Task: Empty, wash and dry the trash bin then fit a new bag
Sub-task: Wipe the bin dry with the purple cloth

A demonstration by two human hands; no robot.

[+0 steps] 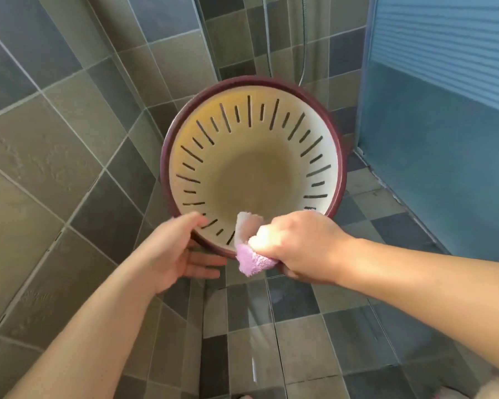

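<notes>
Slotted cream trash bin (271, 133) tipped mouth toward the camera. At its near rim, left hand (173, 251) gripping, thumb inside, fingers spread beneath. Beside it, right hand (303, 246) curled tight around pink cloth (254, 262) on that rim.

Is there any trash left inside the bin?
No, it's empty. Looking into the trash bin, you see only its bare bottom and slotted walls. The right hand holds a pink cloth at its rim.

Grey tiled wall (69, 133), shower hose (303, 53) and blue door (444, 110).
</notes>
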